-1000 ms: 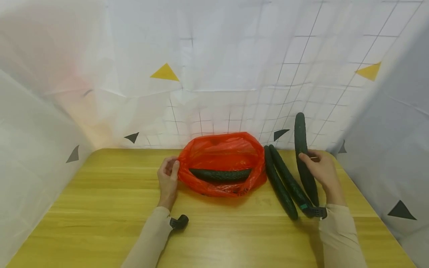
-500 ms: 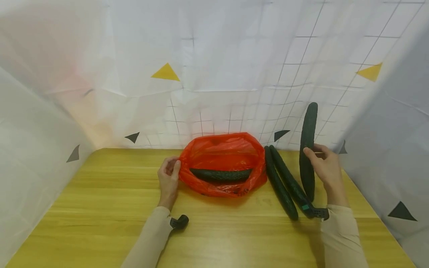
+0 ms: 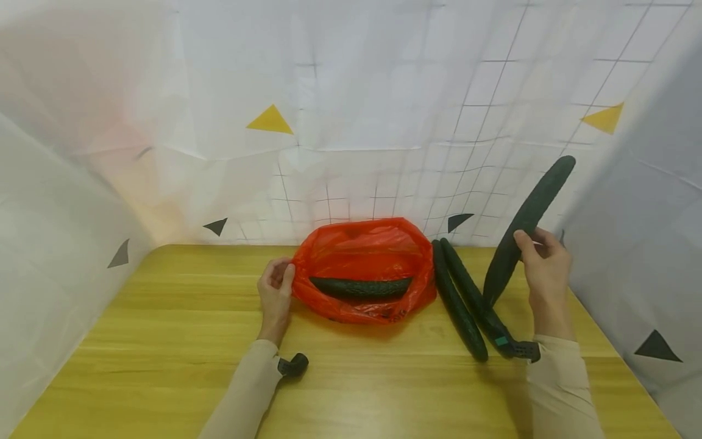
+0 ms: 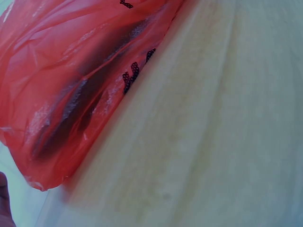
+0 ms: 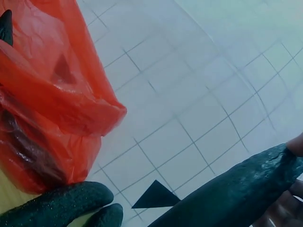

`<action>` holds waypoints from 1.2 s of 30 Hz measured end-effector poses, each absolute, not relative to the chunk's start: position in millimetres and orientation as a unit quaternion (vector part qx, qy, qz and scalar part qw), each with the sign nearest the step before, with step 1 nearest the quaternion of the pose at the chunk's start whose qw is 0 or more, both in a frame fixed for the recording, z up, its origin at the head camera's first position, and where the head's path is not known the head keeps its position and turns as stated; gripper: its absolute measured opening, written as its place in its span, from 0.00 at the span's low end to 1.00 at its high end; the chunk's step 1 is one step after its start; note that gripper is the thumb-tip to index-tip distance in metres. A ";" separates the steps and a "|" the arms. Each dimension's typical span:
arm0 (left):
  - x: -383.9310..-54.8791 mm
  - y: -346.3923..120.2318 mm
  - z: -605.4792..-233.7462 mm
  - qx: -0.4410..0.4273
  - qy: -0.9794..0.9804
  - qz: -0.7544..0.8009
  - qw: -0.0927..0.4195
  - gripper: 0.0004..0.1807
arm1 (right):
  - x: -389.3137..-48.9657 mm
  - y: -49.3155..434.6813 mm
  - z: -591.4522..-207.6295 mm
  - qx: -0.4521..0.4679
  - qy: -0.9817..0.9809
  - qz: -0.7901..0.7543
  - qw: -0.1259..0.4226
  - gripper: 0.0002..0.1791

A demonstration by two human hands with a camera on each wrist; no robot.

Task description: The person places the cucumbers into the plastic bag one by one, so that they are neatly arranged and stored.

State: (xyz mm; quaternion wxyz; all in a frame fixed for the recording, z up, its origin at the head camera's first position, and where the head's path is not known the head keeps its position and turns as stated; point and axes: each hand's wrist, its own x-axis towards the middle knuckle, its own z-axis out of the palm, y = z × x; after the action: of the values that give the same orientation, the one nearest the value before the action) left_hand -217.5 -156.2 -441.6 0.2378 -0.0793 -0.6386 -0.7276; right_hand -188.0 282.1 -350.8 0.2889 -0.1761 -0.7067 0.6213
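Note:
An orange-red plastic bag (image 3: 373,242) lies with its mouth wide open, and one dark green cucumber (image 3: 362,288) rests inside. My left hand (image 3: 276,297) pinches the left side of the bag's rim between thumb and fingers. In the left wrist view the cucumber shows dimly through the plastic. My right hand (image 3: 548,268) grips another cucumber (image 3: 532,213) around its middle, raised and tilted with its upper end to the right. Its lower end overlaps one of two cucumbers on the table, the inner one (image 3: 470,285); the outer one (image 3: 457,305) lies along the bag's right side.
The wooden table (image 3: 164,341) ends at a white sheeted wall (image 3: 356,110) behind the bag, marked with grid lines and triangles. A similar white side wall (image 3: 636,244) stands at the right. Each wrist bears a small black camera mount (image 3: 294,364).
My right hand has lifted the cucumber higher and moved slightly right, turning it from nearly upright to leaning right. My left hand and the bag stay put.

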 end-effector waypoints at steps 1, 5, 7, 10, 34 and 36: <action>-217.6 -156.3 -442.0 -0.079 -0.639 -0.727 0.238 0.14 | -188.2 281.4 -350.4 -0.171 -0.688 0.640 0.297 0.21; -218.4 -156.3 -443.4 -0.079 -0.641 -0.725 0.239 0.14 | -188.2 280.1 -349.0 -0.156 -0.642 0.680 0.318 0.19; -218.6 -156.0 -443.3 -0.079 -0.643 -0.723 0.240 0.14 | -187.8 279.4 -348.6 -0.149 -0.633 0.685 0.327 0.17; -218.3 -155.6 -443.1 -0.079 -0.643 -0.722 0.243 0.14 | -188.1 278.6 -348.5 -0.126 -0.623 0.695 0.337 0.18; -217.7 -156.3 -442.0 -0.074 -0.637 -0.728 0.243 0.13 | -183.5 246.6 -326.3 0.044 -0.512 0.779 0.359 0.20; -218.3 -155.8 -442.8 -0.076 -0.636 -0.730 0.240 0.14 | -182.5 245.3 -324.9 0.058 -0.512 0.778 0.360 0.20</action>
State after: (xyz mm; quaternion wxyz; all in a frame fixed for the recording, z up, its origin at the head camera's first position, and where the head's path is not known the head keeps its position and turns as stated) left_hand -218.3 -155.8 -442.8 0.2398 -0.0764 -0.6356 -0.7299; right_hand -182.5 245.3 -324.9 0.3596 0.0582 -0.5123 0.7777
